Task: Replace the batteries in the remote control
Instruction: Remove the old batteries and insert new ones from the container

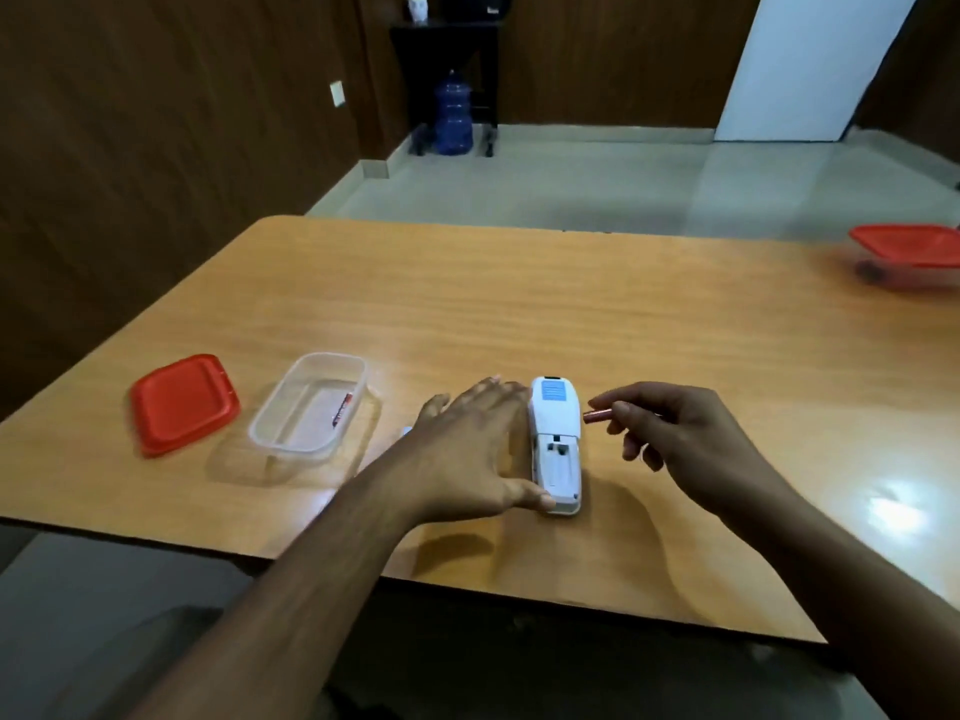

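A white remote control lies face down on the wooden table, its battery compartment uncovered and empty. My left hand rests against the remote's left side, thumb at its near end, fingers along its far end. My right hand hovers just right of the remote, pinching a reddish battery between thumb and forefinger, its tip pointing at the remote. A small white piece shows behind my left wrist, mostly hidden.
A clear plastic box with one battery inside stands left of the remote. Its red lid lies further left. A second box with a red lid sits at the table's far right edge.
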Action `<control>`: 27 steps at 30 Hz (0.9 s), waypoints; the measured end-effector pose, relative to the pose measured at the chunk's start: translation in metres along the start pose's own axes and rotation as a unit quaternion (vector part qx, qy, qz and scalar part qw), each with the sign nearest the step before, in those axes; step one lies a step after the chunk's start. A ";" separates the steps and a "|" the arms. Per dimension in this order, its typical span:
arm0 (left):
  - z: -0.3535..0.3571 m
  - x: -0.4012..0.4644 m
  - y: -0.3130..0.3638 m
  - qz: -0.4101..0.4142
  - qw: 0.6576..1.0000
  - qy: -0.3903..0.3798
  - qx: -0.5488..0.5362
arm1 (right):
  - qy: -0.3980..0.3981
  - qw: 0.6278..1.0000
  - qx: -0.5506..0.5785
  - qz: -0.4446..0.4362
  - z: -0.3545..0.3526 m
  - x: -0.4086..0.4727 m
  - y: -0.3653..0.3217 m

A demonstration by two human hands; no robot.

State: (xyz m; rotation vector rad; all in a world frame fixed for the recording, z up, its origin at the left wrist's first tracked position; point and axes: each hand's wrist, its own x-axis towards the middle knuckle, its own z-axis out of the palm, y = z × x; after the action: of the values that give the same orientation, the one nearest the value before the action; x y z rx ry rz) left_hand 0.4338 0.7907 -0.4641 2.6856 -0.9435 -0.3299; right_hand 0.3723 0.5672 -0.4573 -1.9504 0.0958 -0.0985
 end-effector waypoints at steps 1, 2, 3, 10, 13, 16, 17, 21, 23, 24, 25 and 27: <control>0.004 0.001 0.002 0.002 1.000 -0.005 0.002 | -0.006 1.000 0.001 0.004 0.001 0.000 0.003; 0.009 0.004 0.002 0.003 1.000 -0.014 0.005 | -0.016 1.000 -0.008 0.006 0.003 0.002 0.009; 0.013 0.005 0.003 0.006 1.000 -0.018 0.012 | -0.024 0.999 -0.027 -0.001 0.005 0.004 0.012; 0.018 0.008 0.001 0.019 0.999 -0.008 0.048 | -0.045 0.993 -0.097 -0.050 0.018 0.014 0.010; 0.018 0.009 0.001 0.015 1.000 0.000 0.021 | -0.059 0.987 -0.138 -0.058 0.020 0.018 0.006; 0.017 0.010 0.001 0.014 1.000 0.004 0.025 | -0.067 0.986 -0.147 -0.040 0.019 0.021 0.002; 0.017 0.009 0.002 0.014 1.000 0.002 0.028 | -0.067 0.986 -0.150 -0.030 0.017 0.021 0.001; 0.016 0.009 0.003 0.009 0.999 -0.006 0.041 | -0.060 0.975 -0.213 -0.007 0.009 0.024 -0.008; 0.016 0.010 0.004 0.009 0.999 -0.009 0.041 | -0.089 0.971 -0.222 0.007 0.008 0.025 -0.013; 0.015 0.010 0.004 0.009 0.999 -0.012 0.042 | -0.104 0.970 -0.220 0.011 0.009 0.025 -0.015; 0.015 0.011 0.004 0.009 0.999 -0.016 0.043 | -0.113 0.969 -0.221 0.011 0.011 0.026 -0.017; 0.014 0.011 0.003 0.010 0.999 -0.021 0.040 | -0.104 0.969 -0.226 0.003 0.017 0.026 -0.017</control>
State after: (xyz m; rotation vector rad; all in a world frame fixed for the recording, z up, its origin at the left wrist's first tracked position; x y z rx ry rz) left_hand 0.4361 0.7787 -0.4773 2.7495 -1.0141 -0.3528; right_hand 0.3999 0.5858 -0.4472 -2.4037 -0.0172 0.1445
